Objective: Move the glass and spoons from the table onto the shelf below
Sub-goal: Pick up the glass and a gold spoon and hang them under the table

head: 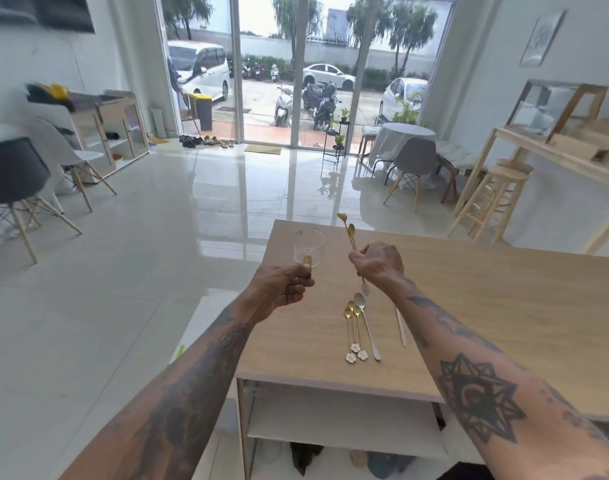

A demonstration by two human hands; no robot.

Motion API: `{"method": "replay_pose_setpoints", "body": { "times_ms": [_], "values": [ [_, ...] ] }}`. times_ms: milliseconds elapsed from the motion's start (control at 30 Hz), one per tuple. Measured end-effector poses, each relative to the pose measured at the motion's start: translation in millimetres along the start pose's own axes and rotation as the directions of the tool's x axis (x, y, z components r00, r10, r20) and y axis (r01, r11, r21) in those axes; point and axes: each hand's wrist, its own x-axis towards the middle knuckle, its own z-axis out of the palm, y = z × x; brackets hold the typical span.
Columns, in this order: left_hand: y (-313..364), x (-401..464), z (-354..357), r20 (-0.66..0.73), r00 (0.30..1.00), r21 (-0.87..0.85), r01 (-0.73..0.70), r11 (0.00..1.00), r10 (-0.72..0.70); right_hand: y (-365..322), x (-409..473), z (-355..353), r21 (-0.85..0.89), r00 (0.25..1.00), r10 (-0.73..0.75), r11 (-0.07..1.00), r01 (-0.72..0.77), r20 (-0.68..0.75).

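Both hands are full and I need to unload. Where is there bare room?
The white shelf under the table looks bare. The tabletop right of the right hand is open too. Crowded: the spoons lying between the forearms.

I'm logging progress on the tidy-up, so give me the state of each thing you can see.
Glass: upright, empty, held by left hand.
Gold spoon: lifted, in right hand grip.
Flower-handled spoons: flat on table.
Silver spoon: flat on table.
Shelf: bare where visible.
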Motion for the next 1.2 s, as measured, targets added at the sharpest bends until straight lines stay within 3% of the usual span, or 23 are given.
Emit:
{"method": "replay_pose_setpoints", "body": {
  "times_ms": [167, 467, 833, 1033, 1200],
  "values": [
    [-17.7, -46.9, 24.5, -0.09, 0.995, -0.001, -0.033, 0.999, 0.033, 23.6, -39.8, -16.2, 0.042, 0.998, -0.041, 0.998, 0.038, 0.052],
    [-101.2, -130.9, 52.9, -0.235, 0.971, -0.034, 0.03, 0.999, -0.038, 88.6, -130.7, -4.0, 0.058, 0.976, -0.018, 0.998, 0.006, 0.217],
    [-193.4, -187.6, 31.6, -0.334, 0.931, -0.094, 0.121, 0.988, -0.146, 130.5, -197.3, 52.3, -0.063, 0.935, -0.001, 0.998, 0.025, 0.355],
    [-240.2, -188.1, 3.8, -0.348, 0.905, -0.107, 0.221, 0.969, -0.245, 150.8, -221.4, 107.0, -0.061, 0.887, 0.084, 0.996, -0.063, 0.453],
    [-284.4, -164.0, -9.5, -0.341, 0.877, -0.111, 0.32, 0.941, -0.339, 183.4, -228.6, 166.6, -0.035, 0.808, 0.251, 0.961, -0.275, 0.534]
  ]
}}
